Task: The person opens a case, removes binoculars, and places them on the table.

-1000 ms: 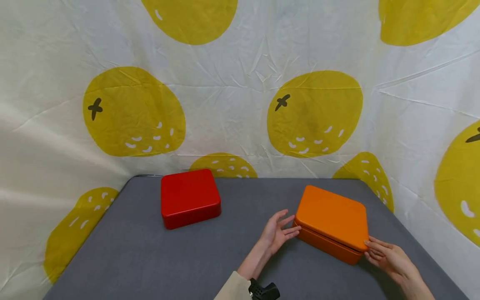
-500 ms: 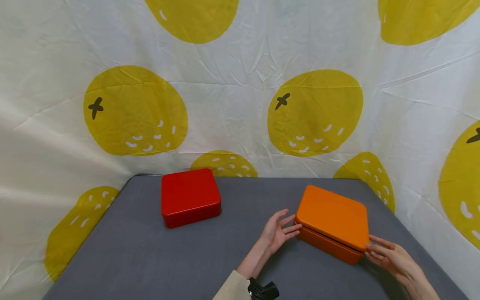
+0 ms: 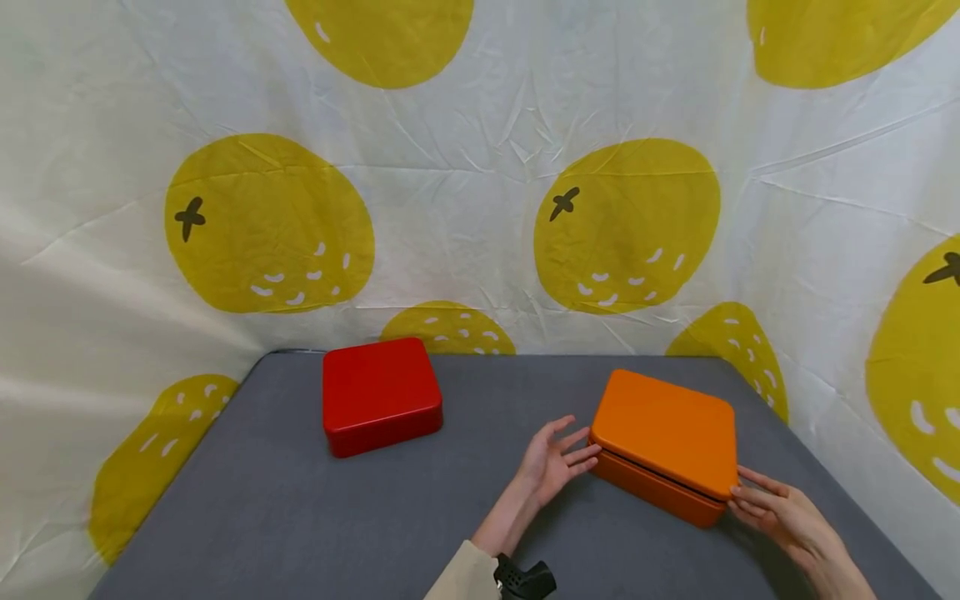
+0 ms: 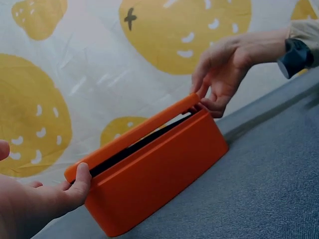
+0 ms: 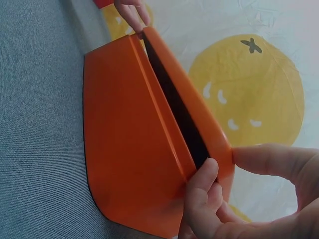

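An orange box (image 3: 652, 492) rests on the grey table, its lid (image 3: 663, 425) slightly raised along the near side. A dark gap runs under that lid edge. My left hand (image 3: 551, 467) is at the lid's left corner with fingers extended, fingertips right at the edge; its thumb stands apart. In the left wrist view, one left fingertip (image 4: 82, 173) is over the lid's rim. My right hand (image 5: 259, 199) pinches the lid's right corner between thumb and fingers. The box's inside is mostly hidden.
A red box (image 3: 382, 400) with its top closed sits at the back left of the grey table (image 3: 300, 517). Behind and beside the table hangs a white cloth (image 3: 450, 225) printed with yellow fruit. The cloth comes close to the right table edge.
My right hand's fingers have shifted very slightly at the lid's corner. Both boxes and my left hand stay nearly where they were.
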A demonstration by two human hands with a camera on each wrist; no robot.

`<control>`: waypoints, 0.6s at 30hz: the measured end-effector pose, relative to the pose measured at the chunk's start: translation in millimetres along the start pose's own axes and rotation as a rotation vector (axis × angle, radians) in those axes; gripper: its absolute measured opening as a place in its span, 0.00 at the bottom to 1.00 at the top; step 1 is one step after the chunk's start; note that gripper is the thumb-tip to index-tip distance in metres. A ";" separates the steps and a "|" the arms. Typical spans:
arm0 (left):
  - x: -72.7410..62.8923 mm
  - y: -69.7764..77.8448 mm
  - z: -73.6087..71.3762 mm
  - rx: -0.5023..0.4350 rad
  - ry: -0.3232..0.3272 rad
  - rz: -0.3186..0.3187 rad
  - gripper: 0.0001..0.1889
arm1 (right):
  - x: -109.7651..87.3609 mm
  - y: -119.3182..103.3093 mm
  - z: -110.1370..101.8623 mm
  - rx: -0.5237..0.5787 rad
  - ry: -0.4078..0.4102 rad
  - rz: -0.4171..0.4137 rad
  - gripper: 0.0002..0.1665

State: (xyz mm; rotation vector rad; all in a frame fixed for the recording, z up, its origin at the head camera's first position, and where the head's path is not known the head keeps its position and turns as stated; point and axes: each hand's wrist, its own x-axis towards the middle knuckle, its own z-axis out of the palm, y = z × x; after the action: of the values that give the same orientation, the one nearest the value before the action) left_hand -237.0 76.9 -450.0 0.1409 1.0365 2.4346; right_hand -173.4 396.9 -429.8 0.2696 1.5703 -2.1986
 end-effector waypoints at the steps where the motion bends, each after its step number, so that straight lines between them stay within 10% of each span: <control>1: -0.1 0.5 -0.1 -0.004 -0.001 -0.002 0.29 | 0.0 0.2 0.4 -0.003 0.000 -0.004 0.12; 18: -3.0 7.9 2.0 -0.022 -0.025 -0.010 0.27 | -4.7 -3.7 11.0 -0.039 0.080 -0.068 0.17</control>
State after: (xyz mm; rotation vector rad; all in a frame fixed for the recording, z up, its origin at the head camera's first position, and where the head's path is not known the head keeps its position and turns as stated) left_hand -237.0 72.1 -442.8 0.1575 0.9972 2.4279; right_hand -169.9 388.6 -421.0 0.3002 1.6871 -2.2306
